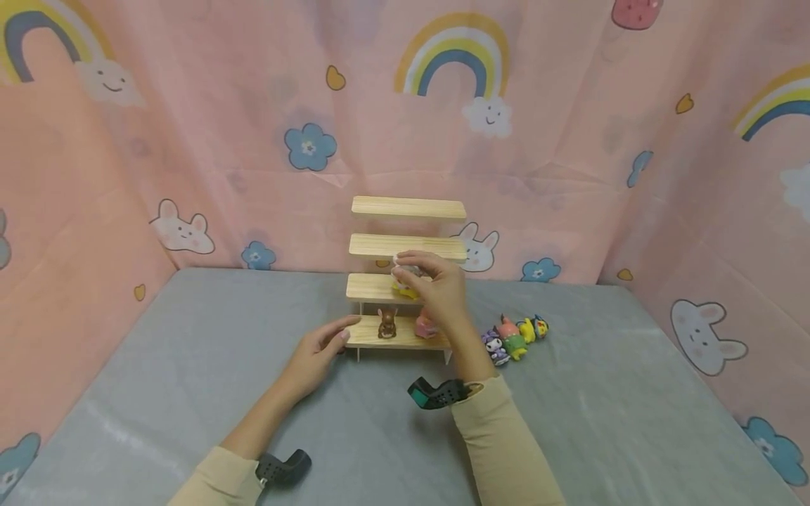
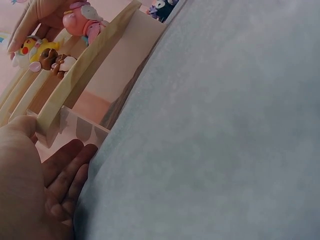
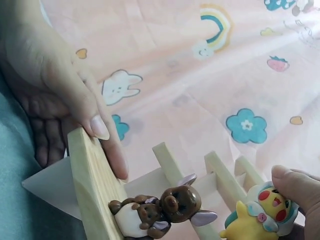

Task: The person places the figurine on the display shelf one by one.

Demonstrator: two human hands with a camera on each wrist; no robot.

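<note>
The right hand [image 1: 443, 288]'s fingers pinch a Pikachu figurine [image 3: 260, 212] in a white hood, at the second shelf [image 1: 367, 287] up of a four-shelf wooden stand [image 1: 408, 207]; whether it rests there cannot be told. The left hand [image 1: 318, 351]'s extended fingers touch the left end of the lowest shelf [image 1: 363, 339], which holds two figurines: a brown, big-eared animal [image 1: 387, 325] and a pink figurine [image 1: 425, 324]. Rightward, a purple-and-white figurine [image 1: 496, 348], a pink-and-green figurine [image 1: 514, 340] and a yellow-and-blue figurine [image 1: 530, 329] cluster on the grey tabletop [image 1: 607, 393].
</note>
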